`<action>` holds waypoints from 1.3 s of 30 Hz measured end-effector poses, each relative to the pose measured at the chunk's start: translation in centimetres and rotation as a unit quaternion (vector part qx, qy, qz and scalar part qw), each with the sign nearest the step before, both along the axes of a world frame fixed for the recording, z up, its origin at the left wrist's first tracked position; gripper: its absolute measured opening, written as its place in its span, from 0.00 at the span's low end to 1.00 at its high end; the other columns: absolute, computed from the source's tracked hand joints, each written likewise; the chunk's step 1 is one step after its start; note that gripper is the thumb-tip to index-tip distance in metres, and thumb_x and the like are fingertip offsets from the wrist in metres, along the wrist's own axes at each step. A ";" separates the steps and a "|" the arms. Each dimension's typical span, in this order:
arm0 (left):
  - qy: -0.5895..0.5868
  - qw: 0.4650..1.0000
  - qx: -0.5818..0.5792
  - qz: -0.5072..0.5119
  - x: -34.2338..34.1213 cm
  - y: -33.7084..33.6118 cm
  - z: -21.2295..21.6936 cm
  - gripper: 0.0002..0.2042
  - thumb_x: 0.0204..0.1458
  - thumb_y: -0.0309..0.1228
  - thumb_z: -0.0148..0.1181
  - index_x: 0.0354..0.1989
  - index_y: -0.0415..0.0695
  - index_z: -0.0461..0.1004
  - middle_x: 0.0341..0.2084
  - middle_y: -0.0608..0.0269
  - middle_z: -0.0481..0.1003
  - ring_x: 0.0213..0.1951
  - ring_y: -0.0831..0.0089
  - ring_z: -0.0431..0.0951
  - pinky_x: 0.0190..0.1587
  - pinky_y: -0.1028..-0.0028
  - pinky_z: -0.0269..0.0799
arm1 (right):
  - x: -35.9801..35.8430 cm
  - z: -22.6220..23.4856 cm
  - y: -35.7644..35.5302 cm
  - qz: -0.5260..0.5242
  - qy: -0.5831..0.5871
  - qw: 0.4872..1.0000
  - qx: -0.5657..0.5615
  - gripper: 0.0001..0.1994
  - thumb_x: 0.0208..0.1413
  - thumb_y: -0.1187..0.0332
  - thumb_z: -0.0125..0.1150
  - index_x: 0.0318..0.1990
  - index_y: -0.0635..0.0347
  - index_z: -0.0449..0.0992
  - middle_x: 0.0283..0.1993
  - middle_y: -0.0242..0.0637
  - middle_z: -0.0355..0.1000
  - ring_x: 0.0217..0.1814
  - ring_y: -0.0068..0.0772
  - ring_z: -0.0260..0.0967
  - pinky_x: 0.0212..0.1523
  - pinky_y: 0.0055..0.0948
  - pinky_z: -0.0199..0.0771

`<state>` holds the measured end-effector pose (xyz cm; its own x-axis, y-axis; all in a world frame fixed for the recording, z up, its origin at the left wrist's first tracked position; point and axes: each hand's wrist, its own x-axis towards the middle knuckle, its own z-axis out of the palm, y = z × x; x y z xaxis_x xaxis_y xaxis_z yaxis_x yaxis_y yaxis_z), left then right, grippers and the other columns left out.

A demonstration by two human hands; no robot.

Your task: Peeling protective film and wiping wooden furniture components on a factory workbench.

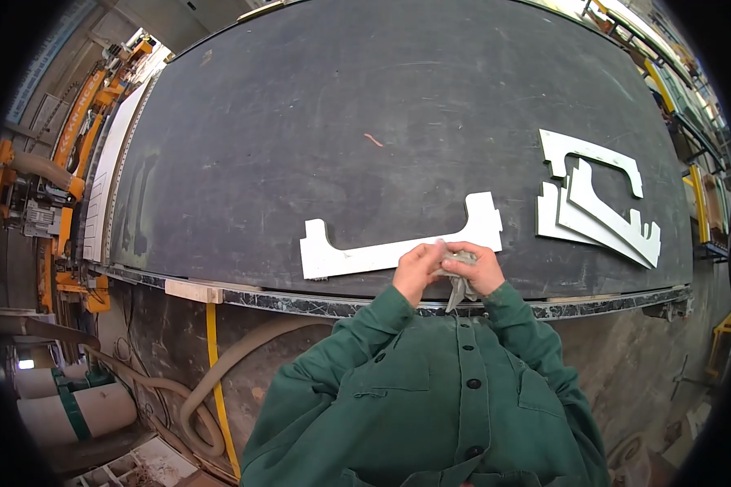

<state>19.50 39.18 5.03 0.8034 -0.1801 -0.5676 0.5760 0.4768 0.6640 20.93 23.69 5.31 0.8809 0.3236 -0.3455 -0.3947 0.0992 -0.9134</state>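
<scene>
Both hands meet at the near edge of a wide dark worktable (317, 122). Left hand (418, 272) and right hand (479, 269) are closed together around a small crumpled grey cloth (460, 280), fingers curled over it, and a tail of the cloth hangs down between the green sleeves (357, 341). They hover just over the near edge of a long white cut panel (357, 256) (flat on the table, with an upturned tab at each end); whether the cloth touches the panel I cannot tell.

Well to the right lies a stack of similar white cut pieces (597, 207), overlapping one another, the top one a bracket shape with a rectangular opening. A small orange scrap (373, 140) sits alone farther back on the table. Orange machinery (73, 146) stands at the left, and a yellow strap (217, 381) hangs below the table edge beside a tan hose (219, 369).
</scene>
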 end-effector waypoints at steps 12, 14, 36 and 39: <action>-0.370 0.650 0.653 -0.123 0.0 14.2 -3.2 0.09 0.38 0.33 0.66 0.29 0.46 0.78 0.30 0.67 0.72 0.37 0.64 0.67 0.39 0.68 0.67 | 2.5 -2.4 0.2 0.055 -0.118 0.974 -0.187 0.10 0.51 0.74 0.55 0.40 0.54 0.77 0.38 0.40 0.74 0.40 0.33 0.71 0.43 0.28 0.68; -0.402 0.600 0.670 -0.173 -0.1 15.0 -3.6 0.10 0.37 0.32 0.66 0.31 0.47 0.78 0.31 0.66 0.72 0.36 0.63 0.67 0.40 0.68 0.65 | 3.2 -2.0 0.5 0.072 -0.171 0.916 -0.356 0.11 0.51 0.69 0.56 0.42 0.50 0.76 0.37 0.43 0.74 0.40 0.40 0.71 0.43 0.34 0.69; -0.492 0.507 0.691 -0.156 0.5 13.7 -5.8 0.05 0.43 0.26 0.59 0.26 0.42 0.68 0.25 0.60 0.66 0.32 0.60 0.66 0.36 0.65 0.62 | 2.9 -2.7 2.5 0.157 -0.196 0.825 -0.506 0.24 0.40 0.47 0.64 0.42 0.50 0.72 0.37 0.42 0.71 0.40 0.44 0.71 0.43 0.38 0.68; -0.497 0.540 0.653 -0.186 0.2 14.1 -5.1 0.06 0.44 0.28 0.59 0.24 0.44 0.67 0.27 0.61 0.66 0.33 0.60 0.66 0.36 0.65 0.60 | 3.1 -3.1 2.8 0.162 -0.182 0.817 -0.523 0.23 0.40 0.53 0.67 0.42 0.50 0.68 0.38 0.42 0.71 0.40 0.44 0.71 0.42 0.38 0.68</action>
